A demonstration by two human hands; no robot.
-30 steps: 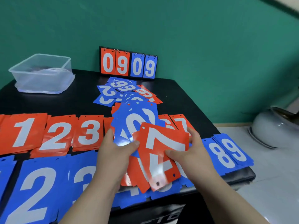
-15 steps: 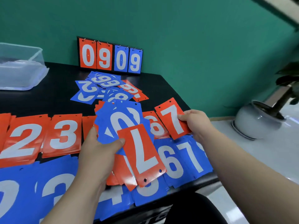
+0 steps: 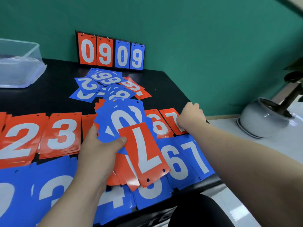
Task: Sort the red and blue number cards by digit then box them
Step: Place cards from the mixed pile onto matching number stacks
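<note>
Black table: number cards were laid in red and blue rows; loose pile, clear container and flip scoreboard were set behind.

A black table stands against a green wall, and blurred pale lettering that cannot be read shows on its front edge at the bottom of the view. To the right of the table, on a white glossy floor, a round white pot sits on a white saucer, just beside the foot of the wall; a dark stem leans up out of the pot to the right, and the dark green leaves of the plant are blurred at the frame edge. A dark rounded shape, too indistinct to name, lies below the table's near right corner.
</note>
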